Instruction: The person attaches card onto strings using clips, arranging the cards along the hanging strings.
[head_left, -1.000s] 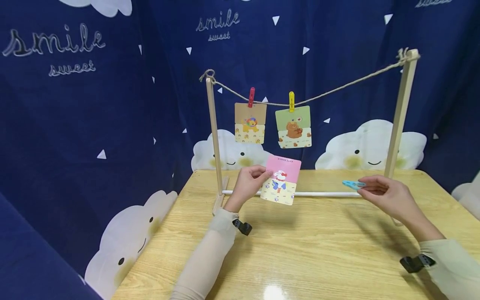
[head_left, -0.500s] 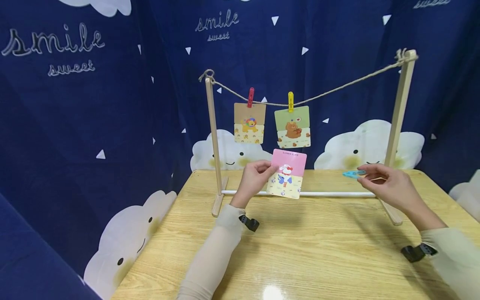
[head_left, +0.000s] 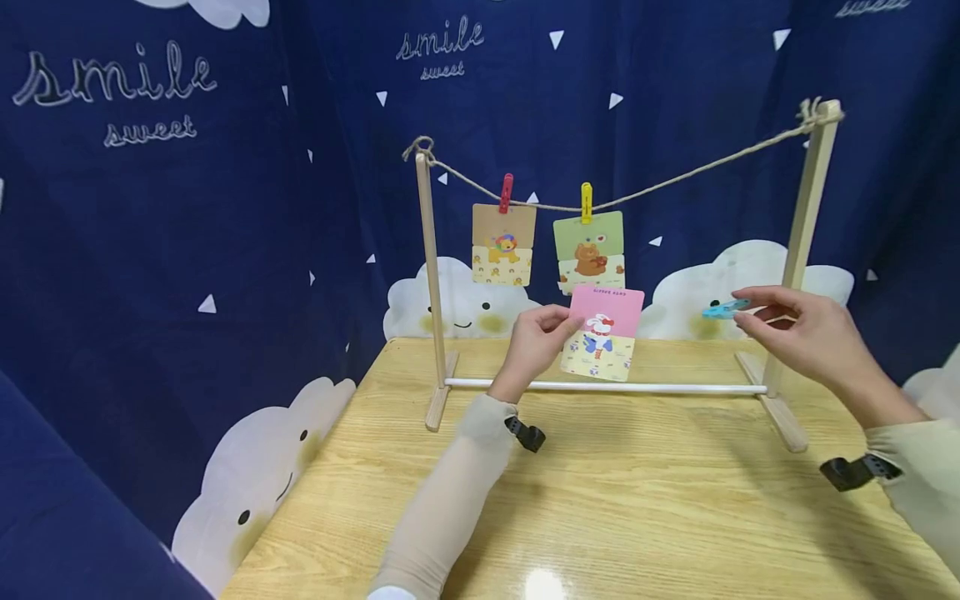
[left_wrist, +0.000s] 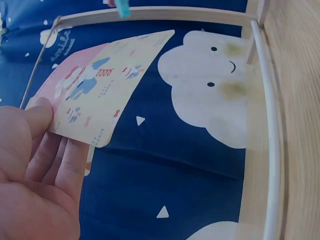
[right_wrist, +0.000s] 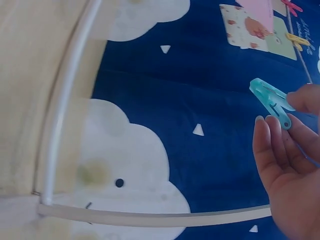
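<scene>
My left hand [head_left: 537,343] pinches a pink and pale-yellow card [head_left: 602,333] with a white rabbit on it by its left edge, thumb in front. The card is raised above the table and overlaps the bottom of the green bear card [head_left: 590,250] in the head view. My right hand [head_left: 813,337] holds a light-blue clothespin [head_left: 724,310] by its handle end, off to the right of the card; the right wrist view shows the clothespin [right_wrist: 270,101] between thumb and fingers. A string [head_left: 697,171] sags above both hands.
A red clothespin [head_left: 506,193] holds a brown lion card [head_left: 503,244] on the string; a yellow clothespin [head_left: 587,202] holds the bear card. Wooden posts [head_left: 810,217] carry the string, joined low by a white rod [head_left: 667,388] over the wooden table [head_left: 600,500]. A blue curtain hangs behind.
Both hands have risen toward the string. The left hand has carried the rabbit card up and to the right, and the right hand has lifted the light-blue clothespin, drifting slightly right.
</scene>
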